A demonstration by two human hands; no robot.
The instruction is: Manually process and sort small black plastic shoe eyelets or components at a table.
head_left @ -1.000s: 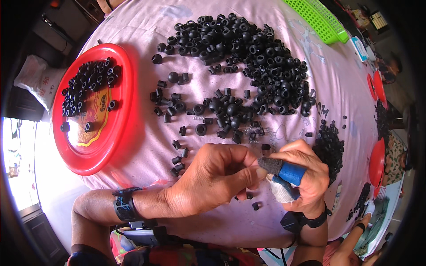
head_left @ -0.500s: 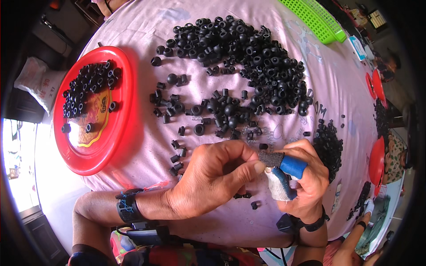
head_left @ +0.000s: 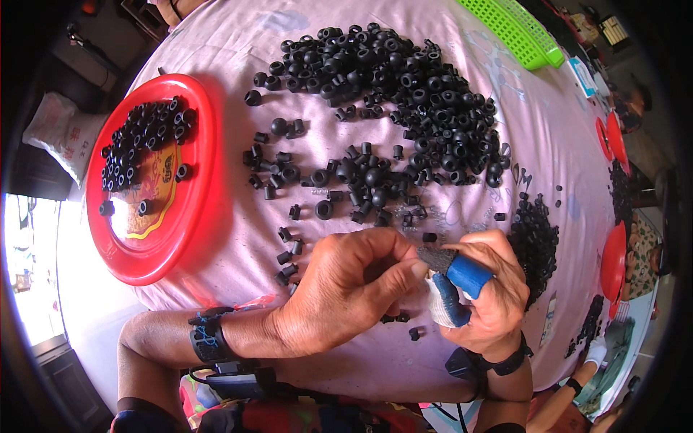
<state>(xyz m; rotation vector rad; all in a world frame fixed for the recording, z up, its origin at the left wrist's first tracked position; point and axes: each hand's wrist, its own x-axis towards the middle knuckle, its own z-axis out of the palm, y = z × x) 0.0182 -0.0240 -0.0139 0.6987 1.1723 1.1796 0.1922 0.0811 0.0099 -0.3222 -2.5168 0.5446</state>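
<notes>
My left hand is closed, thumb and index finger pinched together. Against its fingertips sits my right hand, also closed. Its index finger wears a wrap, dark grey at the tip and blue behind; a white and blue fabric cover is on the thumb. Whatever is pinched where the fingertips meet is too small and hidden to make out. Beyond my hands, small black rubber-like caps and sleeves lie scattered on the pink cloth. Several also lie around and under my hands.
A large heap of black round parts spreads at the far middle. A red plate at left holds more rings. Smaller black pieces are piled at right. A green basket stands far right. Another person's gloved hand is at lower right.
My right hand has shifted slightly left and rolled, its wrapped index finger tilting down toward the left fingertips. My left hand has barely moved. The other person's hand has shifted a little.
</notes>
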